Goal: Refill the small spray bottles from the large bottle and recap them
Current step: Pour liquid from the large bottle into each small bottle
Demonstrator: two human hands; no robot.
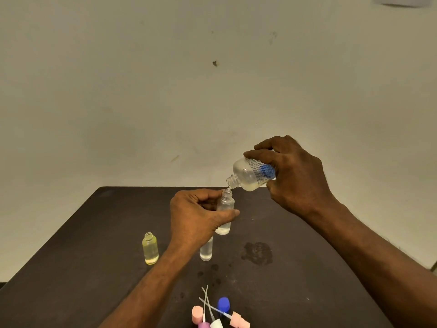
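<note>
My right hand (295, 171) grips the large clear bottle (250, 174) with a blue label, tilted mouth-down to the left. Clear liquid runs from its neck into a small clear spray bottle (225, 209), uncapped, which my left hand (196, 216) holds upright above the dark table (307, 280). A second small clear bottle (206, 250) stands on the table just below my left hand, partly hidden by it. A small yellow-tinted bottle (150, 248) stands open to the left.
Near the front edge lie several spray caps with dip tubes: pink (197, 314), white (216, 324), pink (240, 320), plus a blue cap (224, 305). A wet patch (257, 253) and small drops mark the table. A pale wall stands behind.
</note>
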